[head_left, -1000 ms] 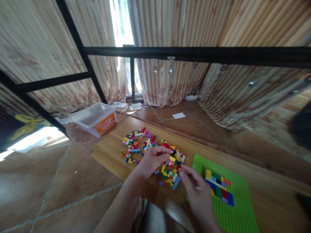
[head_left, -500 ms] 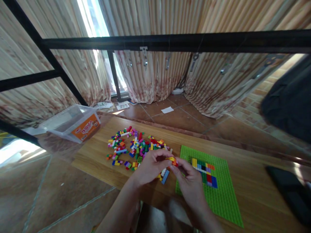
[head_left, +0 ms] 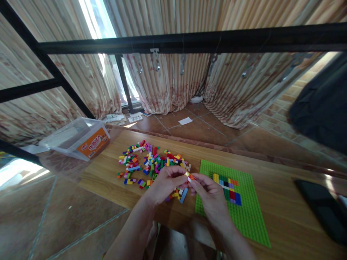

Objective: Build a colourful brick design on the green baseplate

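Small toy bricks [head_left: 190, 177], orange, yellow and pale, are pinched between the fingertips of both my hands above the table. My left hand [head_left: 169, 182] closes on them from the left, my right hand [head_left: 210, 193] from the right; the fingers hide part of them. Just below lies a long light-blue brick [head_left: 183, 195] beside some yellow ones. On the right, a green baseplate [head_left: 251, 216] bears a flat block of joined coloured bricks [head_left: 229, 189]. Behind and left of my left hand spreads a pile of loose bricks [head_left: 151, 159].
Everything lies on a wooden table [head_left: 103, 177]. A clear plastic bin [head_left: 73, 139] with an orange label stands past its left end. A dark flat device [head_left: 320, 209] lies at the right. Black metal bars [head_left: 173, 42] cross in front of striped curtains.
The held bricks have been turned between my fingers, so a pale side now shows. My hands stay close together in about the same place. The view has shifted slightly.
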{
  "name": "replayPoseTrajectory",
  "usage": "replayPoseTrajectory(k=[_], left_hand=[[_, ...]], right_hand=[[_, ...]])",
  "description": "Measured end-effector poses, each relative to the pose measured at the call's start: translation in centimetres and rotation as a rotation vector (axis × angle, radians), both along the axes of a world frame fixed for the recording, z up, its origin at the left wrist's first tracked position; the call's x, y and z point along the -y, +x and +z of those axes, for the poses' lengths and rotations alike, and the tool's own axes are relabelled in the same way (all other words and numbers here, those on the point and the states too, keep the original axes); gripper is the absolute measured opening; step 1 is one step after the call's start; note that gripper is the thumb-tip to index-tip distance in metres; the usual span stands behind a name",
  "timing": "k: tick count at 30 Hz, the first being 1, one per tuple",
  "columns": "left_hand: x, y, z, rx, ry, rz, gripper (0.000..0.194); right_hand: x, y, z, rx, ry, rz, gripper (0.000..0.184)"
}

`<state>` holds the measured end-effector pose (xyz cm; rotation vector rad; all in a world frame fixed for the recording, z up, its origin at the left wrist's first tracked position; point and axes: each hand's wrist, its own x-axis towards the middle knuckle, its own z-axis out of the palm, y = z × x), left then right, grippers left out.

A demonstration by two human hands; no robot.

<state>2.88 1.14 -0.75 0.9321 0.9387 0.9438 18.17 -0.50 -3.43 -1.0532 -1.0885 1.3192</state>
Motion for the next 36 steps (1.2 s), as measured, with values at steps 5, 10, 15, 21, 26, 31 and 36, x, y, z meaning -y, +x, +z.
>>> replayPoseTrajectory(k=[5,10,15,21,26,31,36], left_hand=[[-0.1,-0.3,-0.6,0.052,-0.101,-0.006,0.038],[-0.1,-0.5,-0.5,0.097,-0.165,0.000,0.040],[-0.5,-1.3,0.0,-0.015,-0.121,0.091,0.038],[-0.6,-1.2,-0.3,-0.142,-0.075,0.039,0.031],[-0.5,-0.6,-0.8,-0.130,-0.038,-0.008,0.034],[-0.4,-0.5,-1.0,-0.114,-0.043,0.029,0.033],[-0.1,-0.6,-0.6,-0.102,-0.059,0.031,0.032]], right_hand=[[0.0,0.1,-0.6,-0.082,-0.087,0.045,0.027],[0.0,-0.2,-0.7,-0.160,-0.115,0.066,0.029],[-0.1,-0.4,-1.1,0.092,0.042,-0.028,0.022],[0.6,-0.2,-1.1,0.539,0.359,-0.039,0.015],[0.7,-0.2,-1.1,0.579,0.404,-0.031,0.015],[0.5,-0.1,-1.2,0.526,0.398,-0.013,0.015],[0.5,0.0,-1.3,0.386,0.308,0.042,0.015]])
